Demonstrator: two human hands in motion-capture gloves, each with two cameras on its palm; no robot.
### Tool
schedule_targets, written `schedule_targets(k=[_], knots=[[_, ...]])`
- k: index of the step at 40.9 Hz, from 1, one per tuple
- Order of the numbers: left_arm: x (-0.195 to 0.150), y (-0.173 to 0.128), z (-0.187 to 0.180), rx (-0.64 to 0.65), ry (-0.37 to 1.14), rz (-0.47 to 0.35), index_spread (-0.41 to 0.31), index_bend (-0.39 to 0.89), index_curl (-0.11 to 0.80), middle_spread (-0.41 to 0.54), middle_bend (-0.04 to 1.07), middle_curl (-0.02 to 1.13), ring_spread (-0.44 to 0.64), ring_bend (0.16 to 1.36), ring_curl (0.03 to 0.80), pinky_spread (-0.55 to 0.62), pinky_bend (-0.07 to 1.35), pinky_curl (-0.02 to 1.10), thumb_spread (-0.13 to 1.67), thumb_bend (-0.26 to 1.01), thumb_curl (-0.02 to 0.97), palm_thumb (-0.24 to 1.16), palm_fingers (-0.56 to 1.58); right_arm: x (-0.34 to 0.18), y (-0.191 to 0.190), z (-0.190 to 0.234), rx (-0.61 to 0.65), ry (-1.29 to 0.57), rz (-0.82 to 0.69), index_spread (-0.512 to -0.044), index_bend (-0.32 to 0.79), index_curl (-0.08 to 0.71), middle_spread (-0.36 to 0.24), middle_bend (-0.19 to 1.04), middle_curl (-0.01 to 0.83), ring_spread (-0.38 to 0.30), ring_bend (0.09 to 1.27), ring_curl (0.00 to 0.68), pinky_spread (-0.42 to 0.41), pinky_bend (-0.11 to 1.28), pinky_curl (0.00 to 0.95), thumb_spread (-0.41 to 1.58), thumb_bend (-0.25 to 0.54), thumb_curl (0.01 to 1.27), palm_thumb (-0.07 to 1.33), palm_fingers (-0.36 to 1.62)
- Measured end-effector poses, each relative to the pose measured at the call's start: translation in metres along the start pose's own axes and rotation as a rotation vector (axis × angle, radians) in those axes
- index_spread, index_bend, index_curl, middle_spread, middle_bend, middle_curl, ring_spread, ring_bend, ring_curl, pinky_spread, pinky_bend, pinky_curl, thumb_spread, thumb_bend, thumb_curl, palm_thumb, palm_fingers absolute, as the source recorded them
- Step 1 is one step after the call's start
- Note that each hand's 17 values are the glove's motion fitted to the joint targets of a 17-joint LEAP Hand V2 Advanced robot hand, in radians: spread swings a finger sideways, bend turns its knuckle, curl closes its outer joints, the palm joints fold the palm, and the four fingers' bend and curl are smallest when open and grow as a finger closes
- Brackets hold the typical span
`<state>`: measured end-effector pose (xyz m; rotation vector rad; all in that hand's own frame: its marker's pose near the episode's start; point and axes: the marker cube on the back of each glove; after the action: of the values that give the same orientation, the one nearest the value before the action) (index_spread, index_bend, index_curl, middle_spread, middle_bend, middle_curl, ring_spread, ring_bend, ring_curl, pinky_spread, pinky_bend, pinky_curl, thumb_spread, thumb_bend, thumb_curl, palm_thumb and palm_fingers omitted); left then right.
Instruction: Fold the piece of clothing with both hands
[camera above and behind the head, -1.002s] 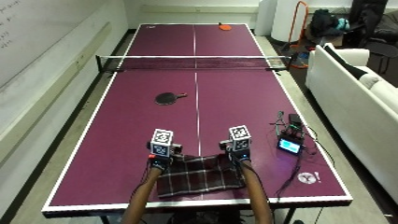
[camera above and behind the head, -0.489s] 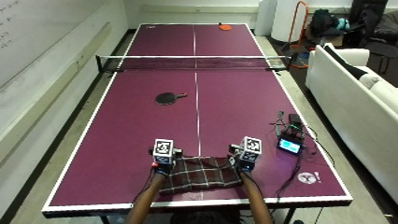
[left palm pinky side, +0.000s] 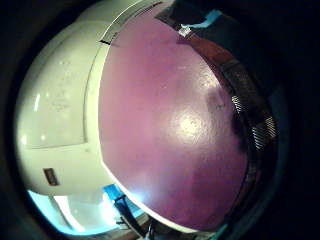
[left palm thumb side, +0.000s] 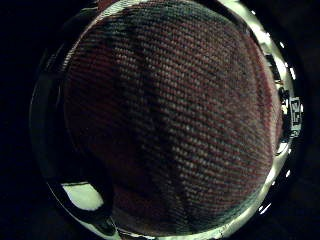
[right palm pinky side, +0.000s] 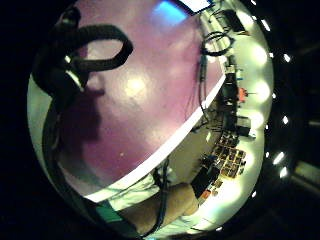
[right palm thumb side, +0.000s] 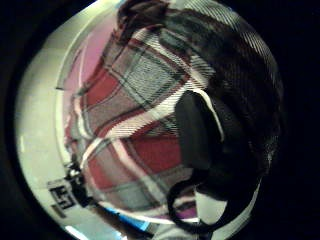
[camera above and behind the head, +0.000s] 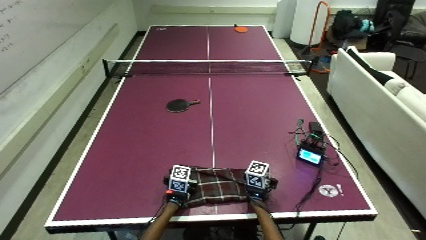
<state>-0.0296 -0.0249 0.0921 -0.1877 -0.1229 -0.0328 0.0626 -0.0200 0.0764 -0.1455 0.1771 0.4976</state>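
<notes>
A red, grey and white plaid garment (camera above and behind the head: 216, 186) lies bunched near the front edge of the purple table-tennis table (camera above and behind the head: 160, 150). My left hand (camera above and behind the head: 175, 196) grips its left end and my right hand (camera above and behind the head: 257, 196) grips its right end. The plaid weave (left palm thumb side: 170, 125) fills the left thumb side palm view, close against that palm. In the right thumb side palm view a black gloved thumb (right palm thumb side: 197, 130) presses on the plaid garment (right palm thumb side: 125, 115). A strip of the plaid cloth (left palm pinky side: 255, 125) borders bare table in the left little finger side palm view.
A black paddle (camera above and behind the head: 178, 105) lies mid-table, an orange paddle (camera above and behind the head: 240, 29) at the far end behind the net (camera above and behind the head: 208, 66). A small screen device with cables (camera above and behind the head: 310, 152) and a white disc (camera above and behind the head: 327, 190) sit right of the garment. A white sofa (camera above and behind the head: 383, 95) stands at the right.
Both hands have moved toward the table's front edge, carrying the garment's far edge with them. The garment now covers a shorter patch of table.
</notes>
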Motion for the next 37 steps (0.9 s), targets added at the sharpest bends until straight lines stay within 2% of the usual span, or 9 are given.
schedule_targets(k=[4,7,10,14,21,25,31,35,37], knots=[[0.005,-0.005,0.002,0.004,0.046,0.009,-0.125,0.16,0.36,-0.022,0.15,0.37,0.02,0.6,0.373,0.41,0.19,0.34,1.57,-0.02,0.174,0.42,0.43,-0.005,-0.005,-0.001,0.065,0.053,-0.003,-0.209,-0.09,0.098,-0.034,0.22,0.358,-0.104,0.85,0.434,-0.091,0.89,0.438,1.33,0.004,0.21,0.55,0.66],[0.011,-0.004,0.001,-0.05,0.063,0.016,-0.122,0.16,0.361,-0.015,0.15,0.36,0.04,0.6,0.365,0.44,0.19,0.34,1.6,-0.01,0.162,0.38,0.43,-0.004,-0.01,-0.003,0.073,0.05,0.004,-0.224,-0.08,0.059,-0.074,0.3,0.383,-0.146,0.89,0.441,-0.15,0.89,0.433,1.34,0.019,0.22,0.59,0.79],[0.018,-0.013,-0.001,-0.024,0.064,0.015,-0.119,0.16,0.363,-0.009,0.16,0.36,0.06,0.6,0.361,0.45,0.19,0.33,1.61,-0.01,0.152,0.36,0.43,-0.001,-0.021,-0.008,0.108,0.026,0.014,-0.243,-0.08,0.03,-0.14,0.42,0.42,-0.184,0.96,0.46,-0.192,0.86,0.431,1.35,0.046,0.23,0.66,0.93],[0.028,-0.027,-0.004,0.034,0.06,0.017,-0.116,0.16,0.367,-0.009,0.16,0.35,0.08,0.6,0.357,0.47,0.19,0.33,1.61,0.0,0.143,0.33,0.43,0.008,-0.036,-0.014,0.119,-0.001,0.03,-0.268,-0.06,0.009,-0.195,0.52,0.458,-0.203,0.98,0.477,-0.221,0.86,0.442,1.34,0.078,0.25,0.75,1.0],[0.044,-0.038,-0.01,0.031,0.058,0.044,-0.114,0.17,0.372,-0.009,0.16,0.34,0.1,0.6,0.352,0.48,0.19,0.32,1.62,0.01,0.135,0.3,0.43,0.027,-0.049,-0.036,0.092,-0.172,0.047,-0.298,0.01,0.013,-0.236,0.56,0.483,-0.215,0.99,0.5,-0.246,0.83,0.453,1.29,0.099,0.28,0.85,1.06],[0.045,-0.039,-0.015,0.008,0.091,0.077,-0.114,0.17,0.374,-0.009,0.16,0.34,0.1,0.59,0.348,0.48,0.19,0.32,1.62,0.01,0.133,0.29,0.43,0.025,-0.054,-0.053,0.159,-0.257,0.029,-0.307,0.02,0.024,-0.243,0.56,0.487,-0.216,0.99,0.506,-0.254,0.82,0.46,1.26,0.105,0.3,0.91,1.08],[0.022,-0.037,-0.04,0.04,0.172,0.053,-0.119,0.17,0.379,-0.013,0.16,0.33,0.1,0.59,0.345,0.48,0.19,0.32,1.6,0.03,0.14,0.29,0.44,-0.023,-0.099,-0.039,0.262,-0.287,-0.081,-0.311,0.04,0.042,-0.249,0.55,0.488,-0.22,0.98,0.508,-0.267,0.8,0.464,1.19,0.094,0.32,0.95,1.11],[-0.01,-0.037,-0.064,0.163,0.206,-0.01,-0.122,0.17,0.38,-0.015,0.16,0.33,0.1,0.59,0.345,0.47,0.19,0.32,1.57,0.02,0.148,0.28,0.45,-0.058,-0.084,-0.068,0.339,-0.296,-0.161,-0.315,0.04,0.053,-0.25,0.54,0.487,-0.219,0.97,0.508,-0.275,0.79,0.464,1.14,0.074,0.34,0.97,1.12],[-0.029,-0.049,-0.058,0.184,0.221,-0.045,-0.122,0.16,0.38,-0.015,0.15,0.32,0.08,0.61,0.348,0.47,0.19,0.32,1.57,0.02,0.155,0.29,0.46,-0.079,-0.066,-0.087,0.372,-0.281,-0.209,-0.317,0.04,0.057,-0.253,0.54,0.485,-0.224,0.97,0.509,-0.278,0.79,0.464,1.11,0.06,0.34,0.98,1.13]])
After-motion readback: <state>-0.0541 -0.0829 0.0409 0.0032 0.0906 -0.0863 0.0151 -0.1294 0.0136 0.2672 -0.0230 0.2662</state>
